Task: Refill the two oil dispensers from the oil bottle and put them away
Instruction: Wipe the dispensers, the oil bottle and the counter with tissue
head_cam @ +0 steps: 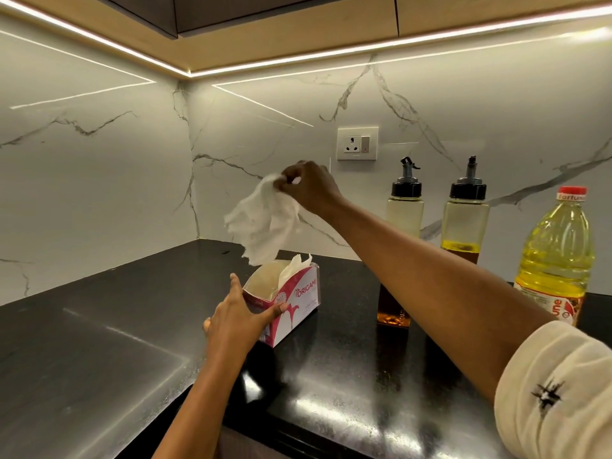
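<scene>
Two clear oil dispensers with black pour-spout caps stand on the black counter: one (403,207) partly behind my right forearm, the other (465,220) to its right with a little oil at the bottom. The yellow oil bottle (556,256) with a red cap stands at the far right. My right hand (308,187) pinches a white tissue (265,223) lifted above a pink and white tissue box (298,293). My left hand (238,313) holds the box's near end, thumb on its front side.
The black counter (99,342) runs into a corner with marble-look walls. A wall socket (357,143) sits above the dispensers. Another tissue (294,268) sticks out of the box. A cabinet overhangs with a light strip.
</scene>
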The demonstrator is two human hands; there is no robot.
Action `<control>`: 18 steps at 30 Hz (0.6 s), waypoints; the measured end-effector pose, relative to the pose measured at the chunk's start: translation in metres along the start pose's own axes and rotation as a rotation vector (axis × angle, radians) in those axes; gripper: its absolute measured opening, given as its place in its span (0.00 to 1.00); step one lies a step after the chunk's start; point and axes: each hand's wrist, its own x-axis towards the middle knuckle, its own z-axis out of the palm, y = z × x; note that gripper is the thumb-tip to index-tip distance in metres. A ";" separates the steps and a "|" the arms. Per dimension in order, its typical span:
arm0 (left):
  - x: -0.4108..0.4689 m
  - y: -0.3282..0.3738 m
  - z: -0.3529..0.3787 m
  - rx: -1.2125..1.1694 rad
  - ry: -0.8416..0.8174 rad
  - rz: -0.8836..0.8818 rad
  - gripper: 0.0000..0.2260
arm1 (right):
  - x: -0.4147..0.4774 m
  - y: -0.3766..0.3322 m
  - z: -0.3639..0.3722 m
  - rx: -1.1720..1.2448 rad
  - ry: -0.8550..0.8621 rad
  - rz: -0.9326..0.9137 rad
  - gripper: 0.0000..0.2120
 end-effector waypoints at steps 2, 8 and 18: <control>0.000 0.001 -0.001 -0.015 -0.007 0.001 0.59 | -0.002 0.000 0.001 -0.055 -0.196 0.060 0.08; 0.000 0.002 -0.006 -0.111 0.004 -0.002 0.61 | -0.003 0.001 0.002 0.049 -0.291 0.230 0.06; 0.039 0.064 -0.080 -0.424 0.255 0.328 0.26 | 0.002 0.003 0.000 0.110 -0.374 0.189 0.14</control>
